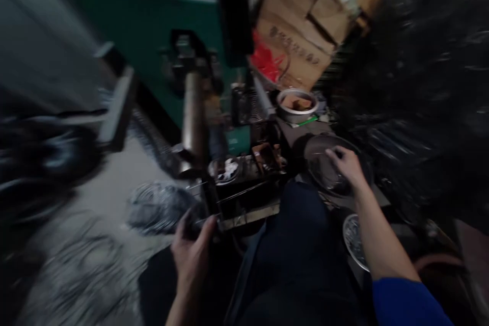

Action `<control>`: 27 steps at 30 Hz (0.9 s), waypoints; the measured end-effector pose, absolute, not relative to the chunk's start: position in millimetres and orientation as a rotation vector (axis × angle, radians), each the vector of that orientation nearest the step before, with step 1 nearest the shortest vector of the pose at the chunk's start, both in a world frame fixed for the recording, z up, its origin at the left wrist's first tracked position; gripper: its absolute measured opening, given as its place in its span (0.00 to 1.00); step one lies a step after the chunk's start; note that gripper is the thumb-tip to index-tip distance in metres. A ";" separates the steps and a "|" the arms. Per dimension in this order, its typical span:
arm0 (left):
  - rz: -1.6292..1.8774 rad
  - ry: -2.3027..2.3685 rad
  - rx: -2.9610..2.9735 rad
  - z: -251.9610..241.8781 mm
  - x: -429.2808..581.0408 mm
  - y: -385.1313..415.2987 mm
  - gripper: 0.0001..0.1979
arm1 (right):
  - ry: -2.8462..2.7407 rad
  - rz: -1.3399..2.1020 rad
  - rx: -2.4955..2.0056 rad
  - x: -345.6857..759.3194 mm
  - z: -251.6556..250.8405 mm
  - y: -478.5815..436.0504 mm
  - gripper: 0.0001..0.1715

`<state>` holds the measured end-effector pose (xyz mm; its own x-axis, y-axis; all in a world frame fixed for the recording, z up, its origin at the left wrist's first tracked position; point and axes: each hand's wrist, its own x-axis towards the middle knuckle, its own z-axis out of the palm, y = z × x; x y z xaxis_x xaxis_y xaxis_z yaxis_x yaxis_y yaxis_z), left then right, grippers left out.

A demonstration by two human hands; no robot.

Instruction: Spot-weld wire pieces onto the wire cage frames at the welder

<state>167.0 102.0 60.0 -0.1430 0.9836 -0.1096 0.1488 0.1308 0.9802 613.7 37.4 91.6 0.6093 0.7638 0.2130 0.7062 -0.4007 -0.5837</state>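
My left hand (191, 252) is at the lower middle, beside the base of a machine with a thick metal cylinder (193, 117). Its thumb and fingers curl around something dark that blur hides. On the right, my right hand (347, 165) is over a wide round basin (321, 155), with thumb and fingertips drawn together. Whatever the fingertips hold, if anything, is too small to make out. A metal bowl (345, 237) full of small shiny pieces stands partly behind my right forearm.
A bundle of wire-like strands (158, 209) lies left of my left hand. Ahead are a small dish of white bits (228, 169), a brown tray (264, 155) and a metal bowl with brownish blocks (282, 107). Behind stands a cardboard box (292, 35); dark plastic (405, 163) covers the right side.
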 end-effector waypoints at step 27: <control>1.215 1.219 0.938 45.1 155.5 92.0 0.32 | -1.065 0.949 -1.336 427.6 27.9 141.1 0.32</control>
